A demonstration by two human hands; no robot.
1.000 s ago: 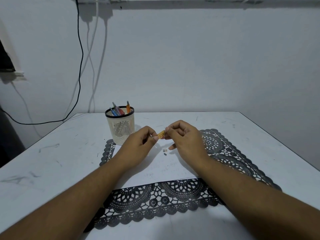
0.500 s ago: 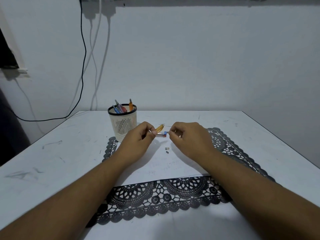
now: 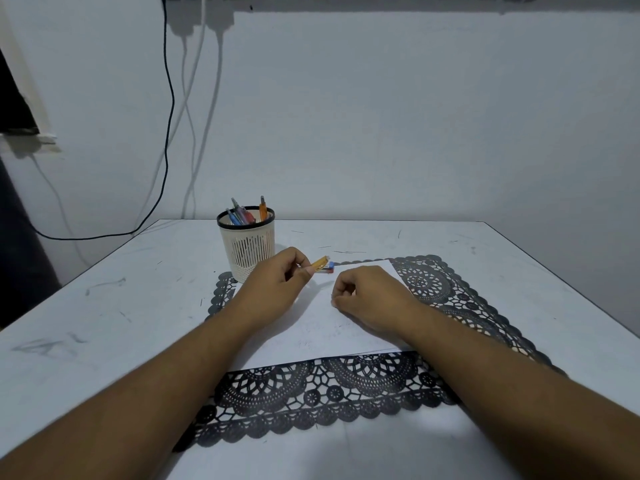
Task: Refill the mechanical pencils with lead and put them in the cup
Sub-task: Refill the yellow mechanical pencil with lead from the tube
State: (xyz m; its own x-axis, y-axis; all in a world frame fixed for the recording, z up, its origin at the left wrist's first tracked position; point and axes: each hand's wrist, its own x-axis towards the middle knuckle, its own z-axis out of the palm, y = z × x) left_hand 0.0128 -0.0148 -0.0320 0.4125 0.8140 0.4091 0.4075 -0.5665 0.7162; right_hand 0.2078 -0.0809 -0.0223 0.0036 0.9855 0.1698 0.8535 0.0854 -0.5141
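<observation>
While both hands hover over the white sheet (image 3: 322, 327):
Left hand (image 3: 273, 289): pinches orange pencil (image 3: 319, 263), tip pointing right;
Right hand (image 3: 367, 299): fingers curled, beside pencil, contents unclear;
Cup (image 3: 247, 249): behind left hand

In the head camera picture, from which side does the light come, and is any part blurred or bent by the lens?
Head view: the left hand throws a soft shadow to its right on the white paper sheet, so light seems to come from the left; the white slotted plastic cup is fairly sharp; the forearms at the bottom corners look stretched by the wide lens; no strong glare.
</observation>
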